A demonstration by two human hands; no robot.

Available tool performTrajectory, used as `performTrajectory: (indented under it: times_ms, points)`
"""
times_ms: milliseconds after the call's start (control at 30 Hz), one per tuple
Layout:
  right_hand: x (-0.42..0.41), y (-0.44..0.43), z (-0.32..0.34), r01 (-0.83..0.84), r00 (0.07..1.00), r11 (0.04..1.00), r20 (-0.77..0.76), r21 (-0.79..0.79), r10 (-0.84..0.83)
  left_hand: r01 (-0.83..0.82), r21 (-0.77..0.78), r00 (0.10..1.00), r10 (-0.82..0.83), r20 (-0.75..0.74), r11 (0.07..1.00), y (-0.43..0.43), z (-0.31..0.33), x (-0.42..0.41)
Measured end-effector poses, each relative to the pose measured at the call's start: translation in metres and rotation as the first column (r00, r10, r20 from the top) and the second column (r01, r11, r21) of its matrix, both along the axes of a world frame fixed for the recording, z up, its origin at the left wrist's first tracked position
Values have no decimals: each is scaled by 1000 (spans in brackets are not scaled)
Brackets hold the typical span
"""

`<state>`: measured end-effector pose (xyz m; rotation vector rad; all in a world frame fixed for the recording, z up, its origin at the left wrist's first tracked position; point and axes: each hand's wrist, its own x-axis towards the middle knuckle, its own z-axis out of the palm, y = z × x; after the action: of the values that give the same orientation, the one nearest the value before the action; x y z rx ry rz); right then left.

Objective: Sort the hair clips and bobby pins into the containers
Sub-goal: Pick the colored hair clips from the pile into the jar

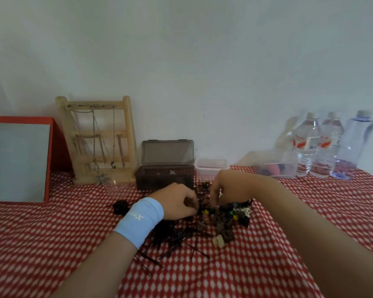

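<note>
Hair clips (223,222) and bobby pins (177,235) lie in one mixed heap at the middle of the tabletop (52,233). The brown, black and cream clips sit to the right of the heap, and the thin dark pins fan out toward the near left.

Your left hand (177,201), above a pale blue wristband (138,221), rests on the heap's left side with its fingers curled down into it. Your right hand (226,188) arches over the far side, fingertips (213,197) down among the pieces. Whether either hand actually pinches a piece cannot be told, because the dark clutter hides the tips.

Toward the far edge, just behind the heap, stand a dark box (166,175) with its lid raised and, touching its right side, a small clear tub (211,166).

The step in hand appears to be picking pieces from the heap; most of it looks unsorted. The next move calls for you to pull free one kind without dragging tangled pins along, then carry it over the rim of the box or tub.

At the far left corner stands a wooden jewellery rack (99,140), and at the far right some water bottles (323,147).
</note>
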<state>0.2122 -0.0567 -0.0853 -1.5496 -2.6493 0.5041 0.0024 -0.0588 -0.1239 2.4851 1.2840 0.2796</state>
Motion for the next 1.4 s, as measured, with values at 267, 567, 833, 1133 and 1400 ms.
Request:
performTrajectory:
  times_ms: [267, 567, 833, 1133, 1400]
  points:
    - [4, -10, -14, 0, 995, 1000, 97, 24, -2, 111, -64, 994, -112, 1, 992, -19, -3, 25]
    - [-3, -12, -19, 37, 997, 999, 65, -4, -37, 65, -44, 998, -64, 19, 997, -19, -6, 6]
    - [-1, -12, -11, 96, 993, 994, -77, 52, -91, 32, -35, 995, -28, 93, 999, -18, 4, -9]
    - [5, -27, 0, 77, 997, 997, -29, -7, -77, 19, -7, 985, -17, 171, 1000, -22, 7, 8]
    - [7, -40, -8, 36, 992, 998, 126, -56, -28, 91, -69, 992, -96, -76, 993, -25, -1, 31]
